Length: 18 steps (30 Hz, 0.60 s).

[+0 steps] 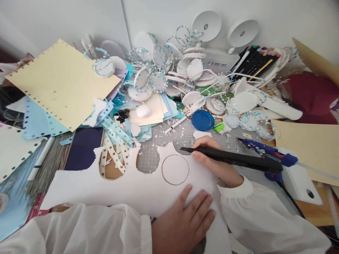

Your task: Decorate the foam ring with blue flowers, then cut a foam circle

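A white foam board sheet [111,190] lies in front of me, with rounded cut-outs along its far edge and one circle [175,169] outlined near its right part. My left hand [186,220] rests on the board just below that circle, fingers spread and flat. In my right hand [212,158] is a black utility knife [233,158], gripped with its handle pointing right. The dark blade tip is over the board's far edge, above and right of the circle.
A grey cutting mat [149,155] shows beneath. Behind stand piled white discs [196,68], a blue lid [202,120] and black markers [255,65]. To the right lies a blue glue gun [275,153]; yellow paper [63,84] and a dark blue box [83,148] are left.
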{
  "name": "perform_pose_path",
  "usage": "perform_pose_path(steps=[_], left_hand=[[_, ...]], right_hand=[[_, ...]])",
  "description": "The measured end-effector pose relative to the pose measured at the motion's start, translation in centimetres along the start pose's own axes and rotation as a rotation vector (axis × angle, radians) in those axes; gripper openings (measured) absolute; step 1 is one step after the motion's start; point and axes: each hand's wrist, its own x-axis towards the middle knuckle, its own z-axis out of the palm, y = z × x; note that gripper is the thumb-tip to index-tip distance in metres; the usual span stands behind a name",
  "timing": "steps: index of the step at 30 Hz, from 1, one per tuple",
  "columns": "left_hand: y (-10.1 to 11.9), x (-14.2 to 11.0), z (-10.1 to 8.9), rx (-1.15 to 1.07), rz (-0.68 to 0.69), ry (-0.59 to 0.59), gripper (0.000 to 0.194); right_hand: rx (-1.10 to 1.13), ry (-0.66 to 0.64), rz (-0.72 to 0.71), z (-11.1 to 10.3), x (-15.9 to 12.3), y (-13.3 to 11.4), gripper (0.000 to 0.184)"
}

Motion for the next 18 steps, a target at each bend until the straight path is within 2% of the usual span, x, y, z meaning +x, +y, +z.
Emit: perform_pose_path(steps=[2,4,9,11,18], left_hand=[[0.0,0.0,0.0,0.004,0.0,0.002,0.043],[0.0,0.0,0.1,0.015,0.003,0.002,0.042],[0.0,0.0,0.2,0.023,0.005,0.013,0.042],[-0.1,0.0,0.2,0.012,0.004,0.013,0.042],[-0.1,0.0,0.1,-0.002,0.007,0.025,0.043]], right_hand=[[0.045,-0.111,0.007,0.2,0.5,-0.6,0.012],[0.09,-0.168,0.018,0.4,1.0,-0.9,0.013],[0.152,-0.094,0.124,1.1,1.3,-0.5,0.012],[0.178,-0.088,0.16,1.3,1.2,-0.5,0.008],[0.168,-0.063,0.236,1.8,1.3,-1.2,0.014]])
